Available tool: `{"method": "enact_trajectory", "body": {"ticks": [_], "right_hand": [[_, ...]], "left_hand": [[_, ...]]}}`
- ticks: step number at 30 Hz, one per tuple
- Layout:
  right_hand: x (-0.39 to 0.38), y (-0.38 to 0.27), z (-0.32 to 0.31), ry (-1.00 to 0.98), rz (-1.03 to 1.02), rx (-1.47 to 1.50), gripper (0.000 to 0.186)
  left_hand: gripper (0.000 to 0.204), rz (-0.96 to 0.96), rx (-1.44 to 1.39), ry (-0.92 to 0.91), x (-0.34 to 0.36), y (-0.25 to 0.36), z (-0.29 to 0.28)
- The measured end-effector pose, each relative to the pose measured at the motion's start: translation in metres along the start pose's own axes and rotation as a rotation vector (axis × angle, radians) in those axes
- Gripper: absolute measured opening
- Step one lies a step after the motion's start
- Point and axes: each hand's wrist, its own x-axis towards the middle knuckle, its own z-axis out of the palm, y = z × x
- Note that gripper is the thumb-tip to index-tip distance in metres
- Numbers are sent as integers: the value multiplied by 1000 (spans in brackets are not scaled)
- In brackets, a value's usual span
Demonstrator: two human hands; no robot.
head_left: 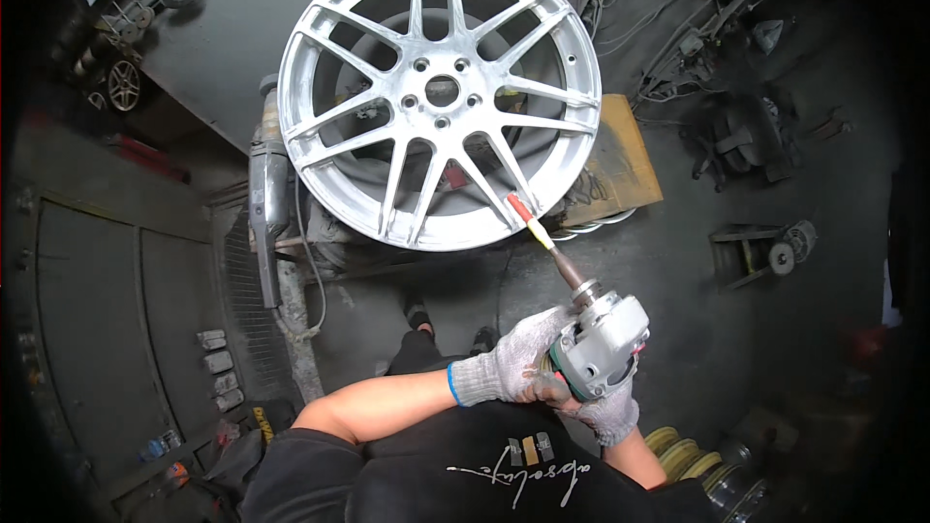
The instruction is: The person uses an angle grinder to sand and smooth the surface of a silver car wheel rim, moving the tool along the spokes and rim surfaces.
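Note:
A silver multi-spoke wheel rim lies face up on a support in front of me. My left hand, in a grey work glove with a blue cuff edge, is wrapped round an angle grinder with a metal head. My right hand, also gloved, grips the grinder's body from behind; some of its fingers are hidden. From the grinder a long tapered shaft reaches toward the rim. Its slim red tip is at the near right spokes by the outer lip; whether it touches I cannot tell.
A second power tool with a cord hangs left of the rim. Brownish cardboard lies under the rim's right side. Beyond it stand an office chair base and a small metal stand. Yellowish rims are stacked at lower right.

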Motion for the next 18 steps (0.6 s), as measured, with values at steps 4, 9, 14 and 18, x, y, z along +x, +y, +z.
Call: {"method": "enact_trajectory", "body": {"ticks": [4,9,14,18], "right_hand": [[-14,-12,-14,-87,34,344,92],[-39,13,-44,-113,15,300,86],[-53,28,-54,-117,56,222,86],[-61,52,-52,-106,53,370,87]], "left_hand": [[110,-20,-198,172,-11,-14,48],[103,-158,-281,215,-19,-16,87],[99,-210,-356,402,-34,-14,112],[104,-206,-267,367,-39,14,117]]}}
